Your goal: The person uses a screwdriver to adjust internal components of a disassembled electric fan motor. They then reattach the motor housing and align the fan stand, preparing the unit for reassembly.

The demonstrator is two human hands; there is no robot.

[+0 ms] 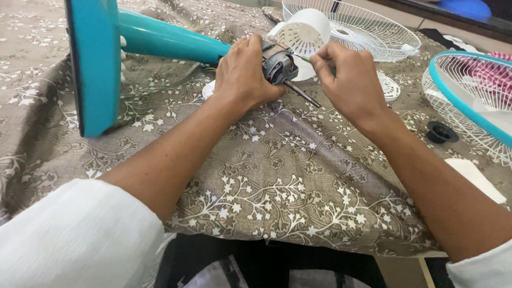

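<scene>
Head view shows my left hand [242, 74] clamped over the bare fan motor [277, 66], fingers curled round its metal body and pressing it down on the cloth. My right hand [349, 80] sits just beside it, its grip pressed together on a thin green-handled tool [305, 59] whose tip points into the motor's side. From the motor a dark steel shaft [301, 93] sticks out toward me, running between my two hands and lying just above the fabric.

Behind the motor, touching it, stands the white perforated motor cover [306, 29], tipped on its side. The motor joins a teal fan neck [165, 38] that runs left to the teal base [93, 64], which stands on edge at the left.

Everything rests on a grey-brown cloth with a white floral pattern [277, 176]. Past the cover lies a white wire fan guard [362, 29]. At the right edge is a second guard with a teal rim [469, 98], and near it a small black round cap [441, 132] on the cloth. A flat white piece [474, 178] lies by my right forearm.
</scene>
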